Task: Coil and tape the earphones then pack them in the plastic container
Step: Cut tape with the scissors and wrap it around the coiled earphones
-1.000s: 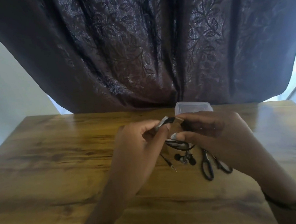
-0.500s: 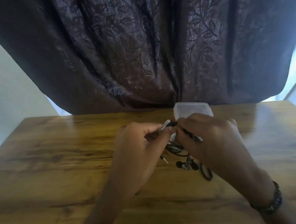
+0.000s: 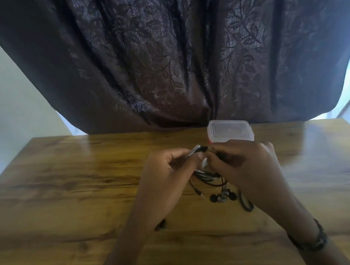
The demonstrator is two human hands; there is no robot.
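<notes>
The left hand (image 3: 169,167) is above the middle of the tabletop (image 3: 67,186), with its fingers curled, and it pinches the top of the coiled earphones (image 3: 209,176) between thumb and fingers. The right hand (image 3: 242,164) meets it from the other side; its fingertips also pinch the same black bundle at the top, so both hands hold the coil together. Whether tape is on the coil I cannot tell.

Below the hands the loops of cable hang down, and the two earbuds (image 3: 222,197) and the plug (image 3: 201,195) rest close to the wood. Just beside the earbuds, partly under the right wrist, a black loop (image 3: 247,205) lies on the tabletop.

The plastic container (image 3: 230,132) stands behind the hands, with its lid on. A dark bracelet (image 3: 313,242) is on the right wrist. A dark patterned curtain (image 3: 162,58) hangs behind the tabletop.
</notes>
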